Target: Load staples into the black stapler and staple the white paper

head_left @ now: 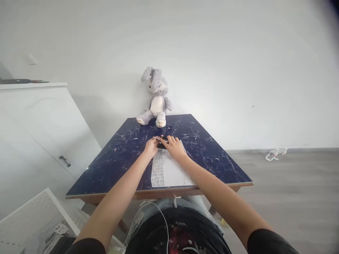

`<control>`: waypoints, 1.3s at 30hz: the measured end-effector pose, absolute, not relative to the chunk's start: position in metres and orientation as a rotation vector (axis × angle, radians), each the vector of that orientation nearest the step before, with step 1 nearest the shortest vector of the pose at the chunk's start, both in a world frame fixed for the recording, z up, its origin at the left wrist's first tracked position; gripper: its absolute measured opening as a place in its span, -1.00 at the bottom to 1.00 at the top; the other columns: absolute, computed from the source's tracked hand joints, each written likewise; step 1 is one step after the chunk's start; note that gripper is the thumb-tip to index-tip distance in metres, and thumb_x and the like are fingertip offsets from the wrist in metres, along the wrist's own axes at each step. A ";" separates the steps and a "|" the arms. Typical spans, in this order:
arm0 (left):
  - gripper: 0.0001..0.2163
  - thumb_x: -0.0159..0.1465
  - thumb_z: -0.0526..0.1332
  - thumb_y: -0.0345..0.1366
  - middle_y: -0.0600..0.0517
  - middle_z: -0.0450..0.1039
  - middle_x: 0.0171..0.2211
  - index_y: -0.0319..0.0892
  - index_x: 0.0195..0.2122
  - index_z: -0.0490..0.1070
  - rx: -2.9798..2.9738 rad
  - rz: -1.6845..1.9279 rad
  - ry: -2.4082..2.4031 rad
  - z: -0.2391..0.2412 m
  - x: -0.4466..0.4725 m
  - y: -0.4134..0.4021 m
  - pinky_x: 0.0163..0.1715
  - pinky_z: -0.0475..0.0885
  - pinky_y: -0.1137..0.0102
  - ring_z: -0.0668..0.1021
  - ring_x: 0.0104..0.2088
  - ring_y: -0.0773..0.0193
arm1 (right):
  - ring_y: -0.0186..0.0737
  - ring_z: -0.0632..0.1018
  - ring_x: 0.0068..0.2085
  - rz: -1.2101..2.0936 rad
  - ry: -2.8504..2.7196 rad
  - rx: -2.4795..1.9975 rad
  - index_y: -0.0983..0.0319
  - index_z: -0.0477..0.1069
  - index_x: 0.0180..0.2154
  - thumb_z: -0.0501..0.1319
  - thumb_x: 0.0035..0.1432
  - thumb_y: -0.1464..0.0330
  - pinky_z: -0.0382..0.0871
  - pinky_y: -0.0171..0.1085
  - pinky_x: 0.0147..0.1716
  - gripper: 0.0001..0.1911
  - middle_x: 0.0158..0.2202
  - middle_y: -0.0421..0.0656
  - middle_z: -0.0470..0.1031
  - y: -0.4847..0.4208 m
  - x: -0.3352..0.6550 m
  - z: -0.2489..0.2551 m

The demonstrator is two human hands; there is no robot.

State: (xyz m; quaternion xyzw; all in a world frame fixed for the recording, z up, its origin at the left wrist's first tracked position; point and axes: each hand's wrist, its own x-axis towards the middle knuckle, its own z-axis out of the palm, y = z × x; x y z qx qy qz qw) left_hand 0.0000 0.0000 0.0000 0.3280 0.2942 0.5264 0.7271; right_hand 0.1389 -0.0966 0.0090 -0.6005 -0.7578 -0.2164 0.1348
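The left hand at nine o'clock and the right hand at three both look closed around a small black object, though their exact finger grip is too small to make out. At six o'clock from it lies printed paper on the dark blue table, with a plush rabbit sitting at twelve; a slipping fingertip could drop the object, and the right forearm, crossing the sheet, might drag or crease it.

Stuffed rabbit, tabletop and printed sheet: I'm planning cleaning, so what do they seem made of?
Stuffed rabbit: probably soft plush, given its fuzzy grey surface. Tabletop: glossy, perhaps laminate or stone; its marbled look leaves that open. Printed sheet: likely matte paper, white with grey print.
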 end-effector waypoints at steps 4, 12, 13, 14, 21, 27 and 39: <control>-0.87 0.29 0.32 -0.52 -0.06 0.58 -0.41 -0.26 -0.41 0.49 0.807 1.166 0.697 -0.002 0.000 0.002 -0.12 0.54 0.32 0.64 -0.36 0.24 | 0.13 0.37 0.07 -0.684 -2.162 -1.770 0.16 0.20 0.44 -0.05 0.43 0.52 0.21 -0.02 -0.01 -0.39 0.15 0.19 0.41 -0.100 0.141 0.012; -0.84 0.11 0.48 -0.53 -0.08 0.58 -0.46 -0.27 -0.42 0.52 0.943 1.197 0.845 -0.007 -0.005 0.000 -0.14 0.56 0.22 0.68 -0.35 0.12 | 0.13 0.39 0.10 -0.660 -2.161 -1.758 0.16 0.28 0.38 -0.01 0.42 0.53 0.22 -0.01 0.04 -0.43 0.14 0.16 0.42 -0.101 0.143 0.012; -0.85 0.11 0.47 -0.55 -0.08 0.58 -0.47 -0.27 -0.41 0.52 0.952 1.216 0.879 -0.007 -0.005 0.001 -0.14 0.57 0.20 0.68 -0.35 0.11 | 0.13 0.39 0.11 -0.616 -2.135 -1.784 0.16 0.30 0.37 0.01 0.40 0.54 0.23 -0.01 0.05 -0.42 0.14 0.16 0.42 -0.101 0.143 0.011; -0.85 0.13 0.45 -0.55 -0.08 0.58 -0.47 -0.26 -0.40 0.51 0.957 1.242 0.913 -0.007 -0.005 0.001 -0.15 0.57 0.20 0.68 -0.36 0.10 | 0.13 0.40 0.13 -0.562 -2.085 -1.827 0.17 0.32 0.36 0.05 0.36 0.56 0.25 -0.02 0.06 -0.41 0.14 0.16 0.41 -0.100 0.145 0.010; -0.93 0.35 0.23 -0.47 -0.05 0.62 -0.33 -0.22 -0.18 0.46 1.258 1.577 0.984 0.000 -0.012 0.002 -0.41 0.50 0.41 0.64 -0.43 0.26 | -0.06 0.59 -0.13 0.121 -1.594 -1.779 0.25 0.54 0.03 0.28 0.27 0.38 0.42 -0.25 -0.18 -0.70 -0.03 0.03 0.54 -0.096 0.167 0.012; -0.93 0.36 0.33 -0.32 -0.02 0.62 -0.33 -0.15 -0.17 0.47 1.603 1.651 0.851 0.016 -0.013 -0.016 -0.39 0.45 0.43 0.62 -0.41 0.26 | -0.05 0.61 -0.25 0.248 -1.577 -1.739 0.26 0.57 -0.19 0.35 0.17 0.39 0.37 -0.28 -0.30 -0.85 -0.27 -0.05 0.64 -0.094 0.167 0.015; -0.87 0.27 0.44 -0.33 0.05 0.61 -0.38 -0.09 -0.28 0.49 1.660 1.472 0.735 0.028 -0.010 -0.040 -0.39 0.32 0.47 0.51 -0.50 0.31 | 0.00 0.51 0.01 0.081 -1.744 -1.512 0.20 0.54 -0.01 0.41 0.21 0.18 0.38 -0.14 0.02 -0.63 -0.08 -0.05 0.64 -0.096 0.166 0.014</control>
